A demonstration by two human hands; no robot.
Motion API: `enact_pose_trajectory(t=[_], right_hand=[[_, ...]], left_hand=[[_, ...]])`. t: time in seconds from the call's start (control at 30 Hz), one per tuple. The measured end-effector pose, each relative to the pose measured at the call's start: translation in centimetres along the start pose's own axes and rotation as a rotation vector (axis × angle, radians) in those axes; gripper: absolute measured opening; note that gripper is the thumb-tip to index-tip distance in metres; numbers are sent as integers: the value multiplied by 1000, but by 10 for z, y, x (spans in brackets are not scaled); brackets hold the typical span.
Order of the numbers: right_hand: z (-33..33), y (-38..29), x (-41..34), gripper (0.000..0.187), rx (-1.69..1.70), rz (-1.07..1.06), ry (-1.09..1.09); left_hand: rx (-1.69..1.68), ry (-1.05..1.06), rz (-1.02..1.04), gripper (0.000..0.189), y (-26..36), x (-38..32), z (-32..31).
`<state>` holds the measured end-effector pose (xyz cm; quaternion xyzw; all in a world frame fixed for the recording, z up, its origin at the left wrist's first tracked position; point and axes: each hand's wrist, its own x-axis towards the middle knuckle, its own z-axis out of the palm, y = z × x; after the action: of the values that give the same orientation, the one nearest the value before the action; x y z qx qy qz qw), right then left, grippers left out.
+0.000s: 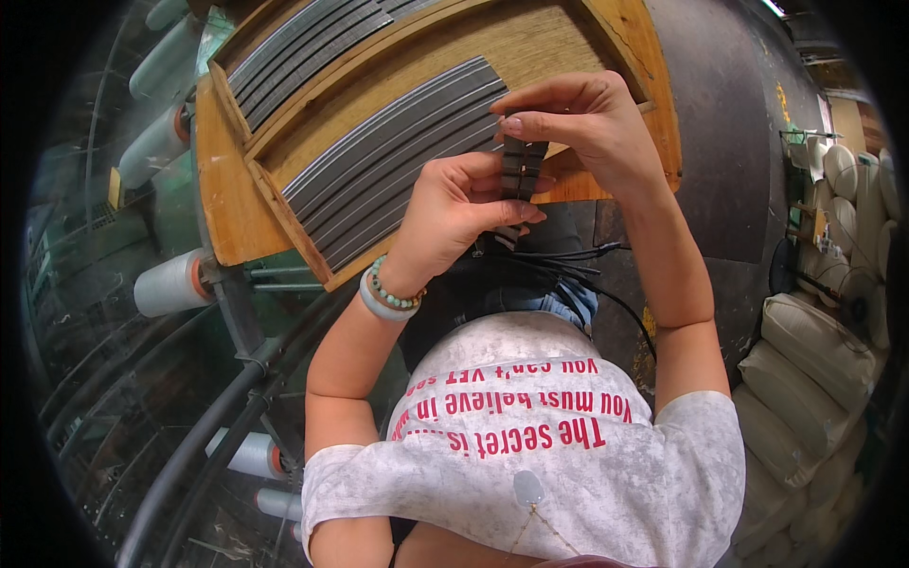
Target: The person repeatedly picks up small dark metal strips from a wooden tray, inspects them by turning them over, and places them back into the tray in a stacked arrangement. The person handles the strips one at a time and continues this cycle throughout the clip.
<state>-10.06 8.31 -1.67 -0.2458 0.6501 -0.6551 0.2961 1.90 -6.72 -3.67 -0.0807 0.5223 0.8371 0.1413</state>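
My left hand (461,206), with a bead bracelet and a pale bangle at the wrist, grips the lower part of a small bundle of dark, thin strips (522,167). The thumb and fingertips of my right hand (568,117) pinch the bundle's top end. The strips stand close together with narrow gaps and cross bands between them. Just beyond my hands, rows of dark grey strips (398,160) lie in a wooden tray (284,220). Their right end reaches close to my right fingertips. What the strips are made of, I cannot tell.
More dark strips (298,64) fill the tray's far-left compartment. The tray rests on a wooden table (227,234). White thread cones (170,284) and metal pipes (192,426) stand at the left. Black cables (568,263) hang below my hands. Stacked white sacks (802,383) lie at the right.
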Motion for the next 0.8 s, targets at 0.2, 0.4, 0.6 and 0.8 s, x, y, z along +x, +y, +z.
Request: enact_pose_trajectory(t=[0.2,0.4,0.6,0.8], right_hand=[[-2,0,5,19,-68,-66,-40],[-6,0,9,19,-165,-41,-55],[-9,-14,9,15,-109,14,-115],[-10,-10,23,11,-51,-199,-234]], left_hand=[[-26,5,-7,32,0,1,-1],[-11,-9,-19,32,1,2,0],[-20,-35,-21,32,1,4,1],[9,-68,67,32,-6,12,2]])
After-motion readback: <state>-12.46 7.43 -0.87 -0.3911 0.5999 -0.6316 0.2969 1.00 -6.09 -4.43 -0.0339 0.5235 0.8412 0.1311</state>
